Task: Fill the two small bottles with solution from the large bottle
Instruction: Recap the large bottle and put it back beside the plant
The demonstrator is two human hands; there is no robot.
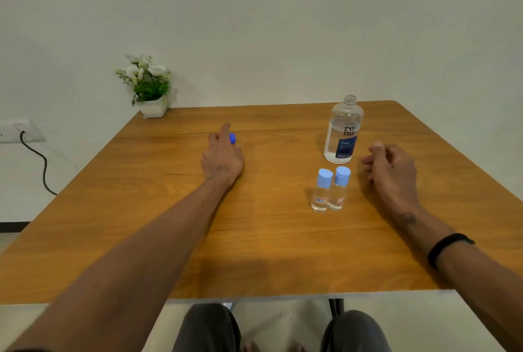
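The large clear plastic bottle (343,131) stands uncapped at right of frame, its blue cap (232,138) pinched in the left hand (223,153) mid-frame, the right hand (389,167) loosely spread, while both small clear blue-capped bottles (329,190) are unopened.

A: Which parts are obscured?
B: The left hand (223,153) covers most of the blue cap (232,138); whether fingers grip it cannot be told.
A: And legibility?
B: Labels on the two small bottles (329,190) are blurred. The wall socket (17,131) is cut by the left edge.
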